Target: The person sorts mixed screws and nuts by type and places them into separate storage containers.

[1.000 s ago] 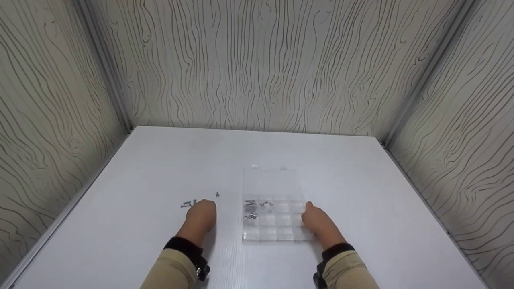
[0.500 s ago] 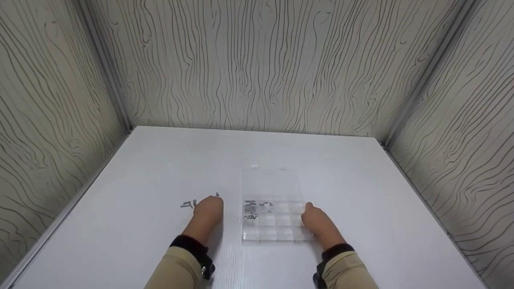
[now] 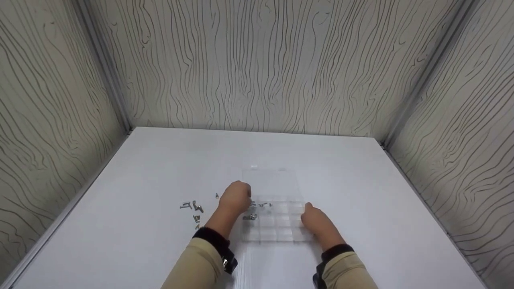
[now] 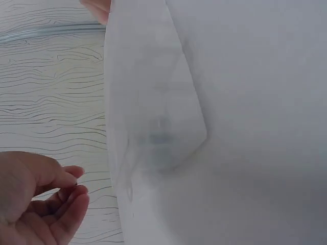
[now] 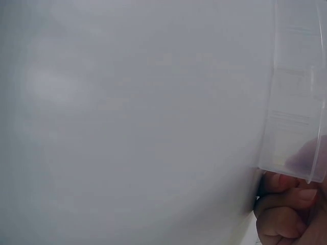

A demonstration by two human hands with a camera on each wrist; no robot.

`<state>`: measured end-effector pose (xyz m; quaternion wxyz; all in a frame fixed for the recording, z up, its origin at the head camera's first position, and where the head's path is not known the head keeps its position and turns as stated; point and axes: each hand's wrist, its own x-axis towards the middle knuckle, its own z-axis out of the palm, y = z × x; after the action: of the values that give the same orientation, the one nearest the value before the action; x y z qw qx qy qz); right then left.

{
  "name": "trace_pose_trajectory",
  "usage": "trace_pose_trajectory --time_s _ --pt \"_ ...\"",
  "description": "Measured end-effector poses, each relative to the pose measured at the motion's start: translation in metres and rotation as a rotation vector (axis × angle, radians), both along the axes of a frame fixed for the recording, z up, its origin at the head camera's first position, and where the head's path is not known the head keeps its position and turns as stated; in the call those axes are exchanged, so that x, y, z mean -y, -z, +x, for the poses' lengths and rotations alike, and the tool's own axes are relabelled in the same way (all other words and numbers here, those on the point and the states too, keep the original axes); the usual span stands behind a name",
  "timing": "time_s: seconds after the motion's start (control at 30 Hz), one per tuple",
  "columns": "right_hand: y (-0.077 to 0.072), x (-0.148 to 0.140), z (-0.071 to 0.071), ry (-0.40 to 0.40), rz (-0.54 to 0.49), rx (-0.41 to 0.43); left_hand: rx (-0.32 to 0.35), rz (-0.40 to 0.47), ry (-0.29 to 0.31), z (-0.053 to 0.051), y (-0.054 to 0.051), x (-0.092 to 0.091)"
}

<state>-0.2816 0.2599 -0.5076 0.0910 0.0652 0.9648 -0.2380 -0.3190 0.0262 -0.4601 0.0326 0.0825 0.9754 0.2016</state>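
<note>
"Head view, then: where is the clear box (image 3: 286,233)?"

"On the white table (image 3: 168,160), with its lid (image 3: 269,182) lying open on its far side. The right hand (image 3: 319,221) is at its right edge, the right sleeve (image 3: 348,271) slanting in from the box's near right."

"Gripping it?"

"Yes. The right-wrist view shows fingers (image 5: 280,220) curled against the box's corner, another digit (image 5: 309,155) blurred through its wall."

"And the left hand (image 3: 236,196)?"

"At the box's left edge, beside its far-left compartment, the left sleeve (image 3: 194,263) slanting in from the near left. In the left-wrist view thumb and fingertips (image 4: 74,208) come together; whether anything is pinched between them, I can't tell."

"The screws?"

"Loose screws (image 3: 198,208) lie left of the box, with one small piece (image 3: 217,196) nearer to it. More metal pieces (image 3: 252,217) sit in its left-hand compartments."
</note>
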Motion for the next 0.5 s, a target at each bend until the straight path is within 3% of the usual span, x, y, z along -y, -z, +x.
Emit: trace_pose_trajectory --time_s 0.1,0.27,0.5 --pt "-0.001 0.000 0.000 0.010 -0.009 0.004 -0.038 0.007 0.035 -0.002 0.001 -0.013" --pt "-0.003 0.000 0.000 -0.006 -0.010 -0.012 -0.084 -0.063 0.123 -0.003 0.000 -0.030" --pt "-0.003 0.000 0.002 -0.051 0.017 -0.031 -0.075 -0.130 0.206 -0.007 -0.001 -0.045"
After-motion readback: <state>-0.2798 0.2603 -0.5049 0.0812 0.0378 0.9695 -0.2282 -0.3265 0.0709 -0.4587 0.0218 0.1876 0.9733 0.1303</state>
